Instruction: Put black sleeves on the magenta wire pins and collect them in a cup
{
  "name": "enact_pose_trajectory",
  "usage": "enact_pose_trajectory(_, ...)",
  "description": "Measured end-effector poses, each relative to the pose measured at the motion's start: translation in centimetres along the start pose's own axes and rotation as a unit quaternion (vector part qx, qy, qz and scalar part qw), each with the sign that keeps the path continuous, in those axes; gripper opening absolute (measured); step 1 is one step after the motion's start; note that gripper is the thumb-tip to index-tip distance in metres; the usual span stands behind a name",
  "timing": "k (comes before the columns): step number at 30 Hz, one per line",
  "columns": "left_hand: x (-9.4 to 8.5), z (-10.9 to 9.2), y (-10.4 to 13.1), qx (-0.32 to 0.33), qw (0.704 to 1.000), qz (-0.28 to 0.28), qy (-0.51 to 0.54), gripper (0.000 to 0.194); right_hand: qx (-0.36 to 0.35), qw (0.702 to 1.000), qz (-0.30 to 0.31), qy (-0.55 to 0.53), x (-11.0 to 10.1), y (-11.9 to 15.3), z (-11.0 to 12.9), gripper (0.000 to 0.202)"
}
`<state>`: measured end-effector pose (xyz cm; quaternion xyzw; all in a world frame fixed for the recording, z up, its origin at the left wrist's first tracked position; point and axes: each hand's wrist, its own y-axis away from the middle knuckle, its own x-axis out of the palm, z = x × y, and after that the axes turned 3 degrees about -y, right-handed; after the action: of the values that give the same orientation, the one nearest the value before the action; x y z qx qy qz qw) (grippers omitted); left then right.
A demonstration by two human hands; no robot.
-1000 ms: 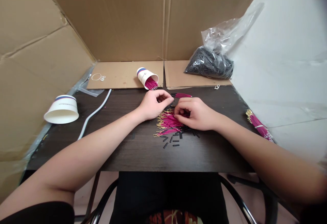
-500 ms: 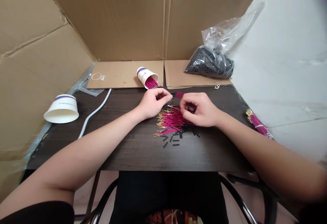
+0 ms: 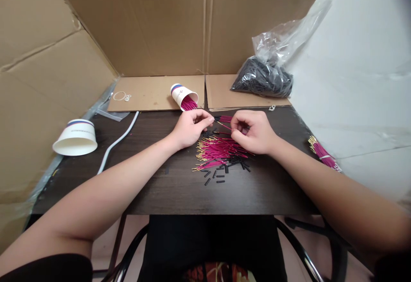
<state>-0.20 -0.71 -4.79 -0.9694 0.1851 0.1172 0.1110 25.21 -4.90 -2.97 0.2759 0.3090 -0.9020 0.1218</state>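
My left hand [image 3: 193, 128] pinches a small black sleeve, mostly hidden by the fingertips, at the gold tip of a magenta wire [image 3: 225, 126]. The other end of this thin wire is held between the closed fingers of my right hand [image 3: 252, 131]. Below both hands lies a loose pile of magenta wires [image 3: 213, 150] with gold tips, mostly pointing left. Loose black sleeves [image 3: 220, 176] are scattered at the front of the pile, and more lie behind it. Just behind the hands, several magenta wires with black ends [image 3: 224, 119] lie side by side.
A tipped paper cup [image 3: 180, 95] with magenta wires lies at the back; another paper cup [image 3: 75, 140] is at left beside a white cable [image 3: 117, 142]. A clear bag of black pieces [image 3: 263, 78] stands back right. A banded wire bundle [image 3: 324, 153] lies at the right edge.
My right hand has lifted slightly up and to the right off the pile, drawing a magenta wire with it. The wire's gold tip now meets my left fingertips, which have barely moved.
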Motion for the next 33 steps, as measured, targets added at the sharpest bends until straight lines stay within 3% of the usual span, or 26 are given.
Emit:
enact_pose_trajectory(12, 0.08, -0.17, 0.05, 0.013, 1.000, 0.012, -0.014, 0.019, -0.003, 1.000, 0.014, 0.003, -0.32, -0.16, -0.16, 0.008)
enact_pose_trajectory(33, -0.17, -0.27, -0.14, -0.013, 0.999, -0.015, 0.027, 0.024, -0.021, 0.998, -0.058, 0.024, 0.32, -0.18, -0.10, 0.012)
